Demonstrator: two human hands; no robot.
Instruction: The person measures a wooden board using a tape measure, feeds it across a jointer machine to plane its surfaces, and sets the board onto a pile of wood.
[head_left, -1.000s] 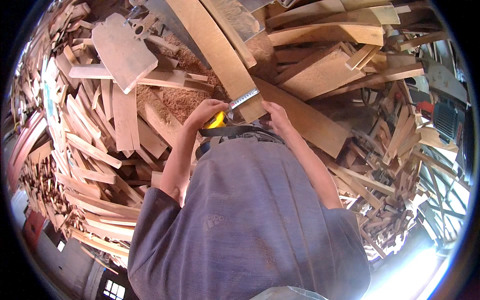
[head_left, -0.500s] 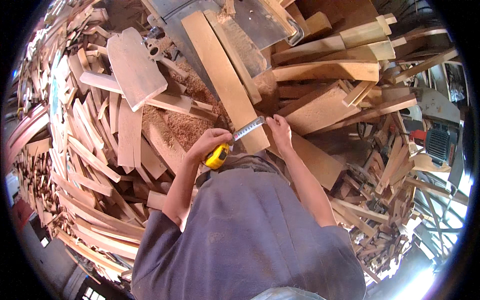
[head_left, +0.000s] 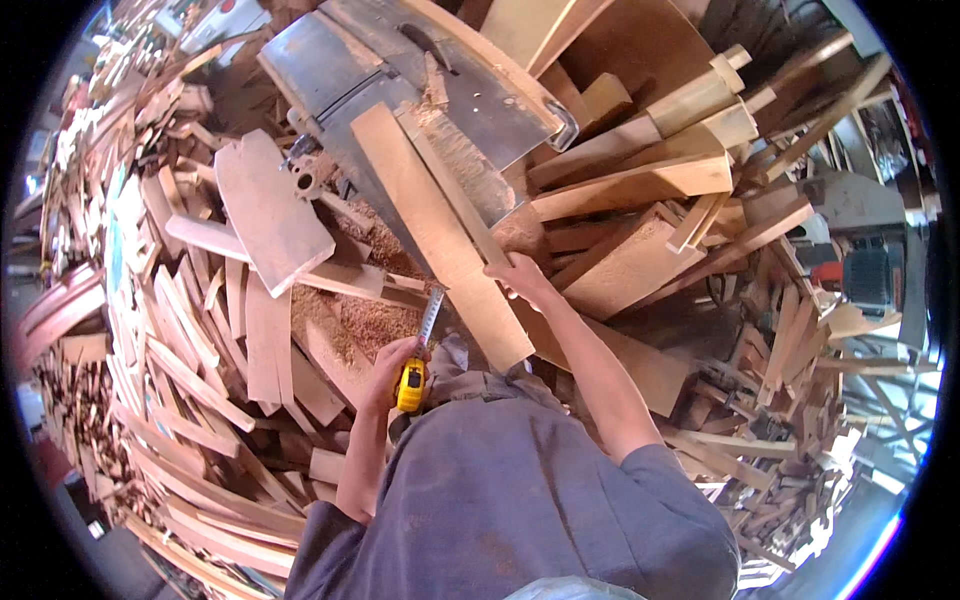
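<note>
My left hand (head_left: 392, 362) is closed around a yellow tape measure (head_left: 411, 388). A short length of its white blade (head_left: 431, 316) sticks out, its tip beside the left edge of a long wooden board (head_left: 425, 200). The board lies slanting over a grey metal machine table (head_left: 335, 75), its near end reaching toward my waist. My right hand (head_left: 522, 279) grips the board's right edge, near the end of a narrow wooden strip (head_left: 450, 180) that runs alongside; some fingers are hidden.
A curved blade (head_left: 428, 48) stands up from the machine table. Sawdust (head_left: 365, 325) is heaped left of the board. Piles of offcuts (head_left: 190, 370) crowd the left, and stacked planks (head_left: 640, 180) stick out on the right. A motor (head_left: 872, 272) sits at the far right.
The tape blade has come off the board's near end and now points up along its left side. My right hand has left the tape tip and taken hold of the board's right edge.
</note>
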